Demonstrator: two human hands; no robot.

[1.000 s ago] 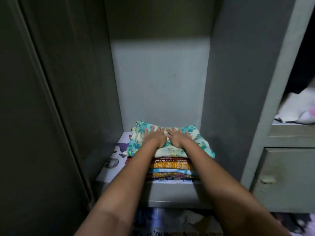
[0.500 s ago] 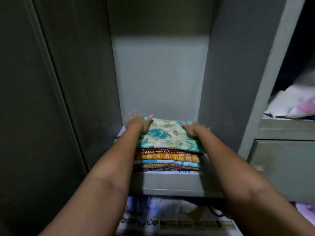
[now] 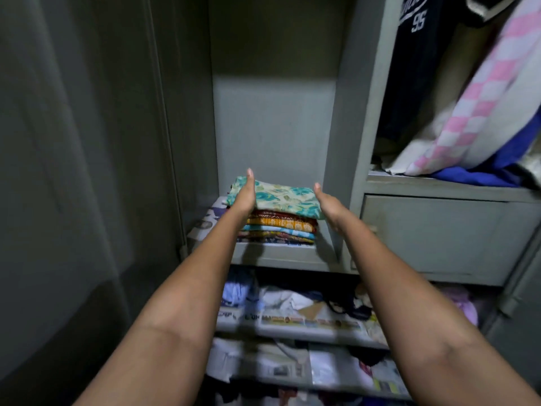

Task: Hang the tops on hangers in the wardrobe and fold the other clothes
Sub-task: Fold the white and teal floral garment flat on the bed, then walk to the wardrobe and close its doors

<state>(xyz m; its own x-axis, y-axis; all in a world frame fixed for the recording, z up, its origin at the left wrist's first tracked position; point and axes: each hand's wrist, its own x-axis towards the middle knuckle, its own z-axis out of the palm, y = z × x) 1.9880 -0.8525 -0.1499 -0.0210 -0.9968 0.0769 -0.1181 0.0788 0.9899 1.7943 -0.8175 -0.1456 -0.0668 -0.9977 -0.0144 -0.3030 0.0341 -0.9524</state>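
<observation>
Stack: the teal-and-cream floral folded cloth (image 3: 282, 197) is laid atop the multicoloured folded pile (image 3: 279, 230) on the grey wardrobe shelf (image 3: 278, 254).
Grip: left hand (image 3: 244, 197) at 9 o'clock and right hand (image 3: 329, 205) at 3 o'clock are held straight-fingered, apart, likely to square the edges.

One head-worn wide-angle view looks forward and down along both outstretched forearms into the open wardrobe (image 3: 363, 118), close in, centred on the front edge of its shelf (image 3: 281, 254)

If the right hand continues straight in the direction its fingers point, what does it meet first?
Probably the wardrobe's back wall. The right hand points into the compartment beside the folded stack, close to the side panel; depth is unclear, so it might brush that panel first.
</observation>
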